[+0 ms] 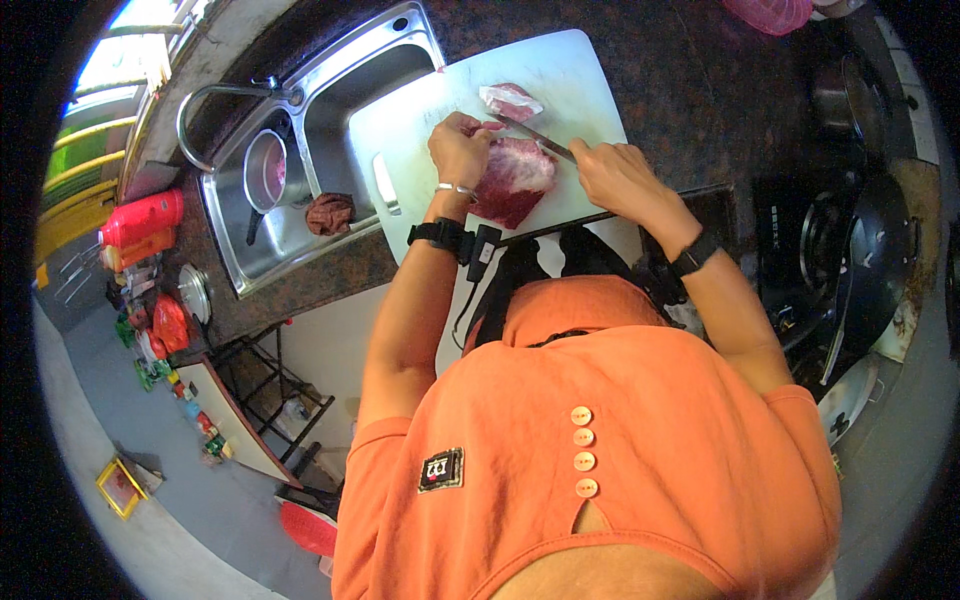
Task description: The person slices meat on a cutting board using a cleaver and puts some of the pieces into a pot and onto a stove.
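Observation:
A white plastic cutting board (577,71) lies on the dark countertop and overlaps the sink's edge. On it rests a large piece of raw red meat (514,184), with a smaller piece of meat with white fat (511,101) beyond it. My left hand (459,154) pinches a thin strip of meat (491,126) at the far end of the large piece. My right hand (611,176) holds a knife (544,141) by its handle, which the fingers hide. The blade points to the left, between the two larger pieces, with its tip close to my left fingers.
Left of the board is a double steel sink (360,82) with a curved faucet (206,88), a metal pot (266,171) holding something pinkish, and a brown cloth (330,214). A black wok (877,255) sits by the stove at right. A pink plastic basket (772,11) stands at the far edge.

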